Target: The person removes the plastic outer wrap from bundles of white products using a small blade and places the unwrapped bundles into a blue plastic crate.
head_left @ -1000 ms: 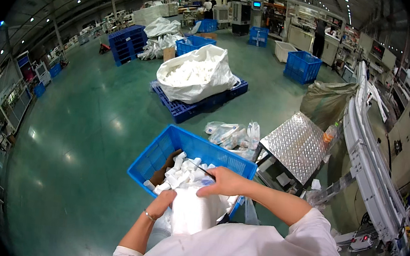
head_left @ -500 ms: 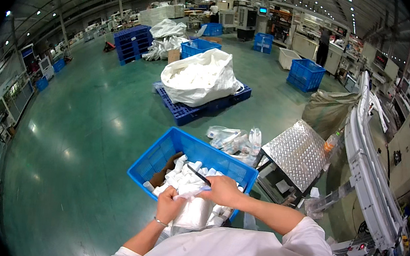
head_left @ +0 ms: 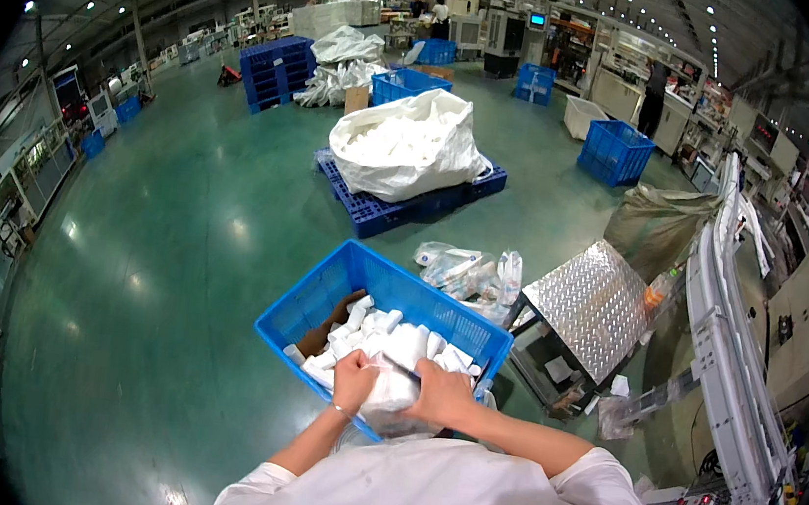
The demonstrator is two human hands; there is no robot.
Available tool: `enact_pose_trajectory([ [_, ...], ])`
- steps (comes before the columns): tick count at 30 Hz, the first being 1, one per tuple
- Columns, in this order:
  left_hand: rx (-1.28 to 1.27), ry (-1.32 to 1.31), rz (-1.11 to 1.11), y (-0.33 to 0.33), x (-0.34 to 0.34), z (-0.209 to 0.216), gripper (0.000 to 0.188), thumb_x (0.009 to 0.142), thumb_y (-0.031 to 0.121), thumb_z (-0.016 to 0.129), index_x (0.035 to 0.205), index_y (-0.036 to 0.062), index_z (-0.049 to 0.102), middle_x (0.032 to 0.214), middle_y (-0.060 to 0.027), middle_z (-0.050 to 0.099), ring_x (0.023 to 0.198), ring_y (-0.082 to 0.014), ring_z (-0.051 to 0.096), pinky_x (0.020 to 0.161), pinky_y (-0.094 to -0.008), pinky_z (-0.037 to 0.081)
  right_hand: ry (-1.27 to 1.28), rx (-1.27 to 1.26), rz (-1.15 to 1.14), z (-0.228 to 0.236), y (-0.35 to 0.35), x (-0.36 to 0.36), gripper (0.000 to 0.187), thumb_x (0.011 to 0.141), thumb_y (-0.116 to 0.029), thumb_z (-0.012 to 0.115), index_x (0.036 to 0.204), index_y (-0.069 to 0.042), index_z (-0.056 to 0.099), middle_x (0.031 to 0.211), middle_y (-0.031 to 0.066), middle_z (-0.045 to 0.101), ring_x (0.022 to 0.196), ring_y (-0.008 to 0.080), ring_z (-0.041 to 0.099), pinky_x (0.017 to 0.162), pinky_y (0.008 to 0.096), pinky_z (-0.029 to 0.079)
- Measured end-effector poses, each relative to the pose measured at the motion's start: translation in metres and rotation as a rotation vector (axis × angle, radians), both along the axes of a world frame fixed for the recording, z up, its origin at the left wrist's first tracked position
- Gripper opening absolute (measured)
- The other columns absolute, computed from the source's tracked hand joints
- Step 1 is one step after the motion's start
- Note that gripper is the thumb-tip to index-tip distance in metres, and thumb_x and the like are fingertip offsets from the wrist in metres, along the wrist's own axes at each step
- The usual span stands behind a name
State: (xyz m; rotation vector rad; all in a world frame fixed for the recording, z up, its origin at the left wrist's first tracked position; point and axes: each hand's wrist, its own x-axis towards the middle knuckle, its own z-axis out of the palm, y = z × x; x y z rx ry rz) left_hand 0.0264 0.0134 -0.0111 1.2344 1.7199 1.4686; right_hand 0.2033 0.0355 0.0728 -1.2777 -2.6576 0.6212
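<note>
Over the near side of a blue plastic crate [head_left: 388,269], my two hands hold a clear plastic bag [head_left: 392,392] packed with white pieces. My left hand [head_left: 354,381] is closed on the bag's left edge, by its upper end. My right hand [head_left: 441,392] grips the bag's right side, thumb toward the crate. White roll-like pieces [head_left: 407,345] lie at the bag's upper end, above the pile. Many loose white rolls [head_left: 354,326] fill the crate beside a piece of brown cardboard [head_left: 328,323]. No dark tool shows in my right hand; its palm is hidden.
Crumpled plastic bags [head_left: 467,271] lie on the floor beyond the crate. A metal tread-plate step [head_left: 585,296] stands right, before a machine rail [head_left: 711,334]. Farther off, a big white sack [head_left: 405,149] sits on a blue pallet [head_left: 374,215]. A person [head_left: 653,99] stands at the back right.
The dark, slim tool at my right hand is out of sight. My right hand has moved down onto the bag's side, and white pieces now show at its upper end.
</note>
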Motion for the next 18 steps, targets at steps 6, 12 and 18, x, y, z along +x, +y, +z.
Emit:
enact_pose_trajectory([
  [6, 0.097, 0.542, -0.572, -0.008, -0.016, 0.029, 0.037, 0.064, 0.024, 0.069, 0.081, 0.0054, 0.043, 0.077, -0.0097, 0.041, 0.065, -0.0183, 0.044, 0.055, -0.0328, 0.038, 0.157, 0.038, -0.271, -0.085, 0.072, -0.005, 0.020, 0.067, -0.019, 0.055, 0.077, -0.004, 0.063, 0.072, 0.0190, 0.060, 0.069, 0.0345, 0.058, 0.062, 0.0425, 0.046],
  [12, -0.080, 0.543, 0.071, 0.013, -0.011, -0.008, 0.009, 0.061, 0.005, 0.049, 0.069, 0.0019, 0.050, 0.066, -0.0194, 0.054, 0.066, -0.0388, 0.052, 0.059, -0.0424, 0.042, 0.426, -0.115, -0.216, -0.070, 0.067, -0.039, 0.032, 0.065, -0.012, 0.054, 0.095, -0.005, 0.053, 0.080, 0.0216, 0.058, 0.075, 0.0399, 0.054, 0.065, 0.0437, 0.043],
  [18, 0.094, 0.129, 0.004, 0.039, -0.023, 0.006, 0.014, 0.068, 0.002, 0.055, 0.062, 0.0039, 0.043, 0.056, -0.0007, 0.046, 0.053, -0.0108, 0.040, 0.050, -0.0263, 0.034, 0.580, -0.170, -0.032, -0.052, 0.077, -0.063, 0.029, 0.069, -0.013, 0.050, 0.097, -0.006, 0.058, 0.078, 0.0154, 0.061, 0.069, 0.0304, 0.058, 0.061, 0.0379, 0.044],
])
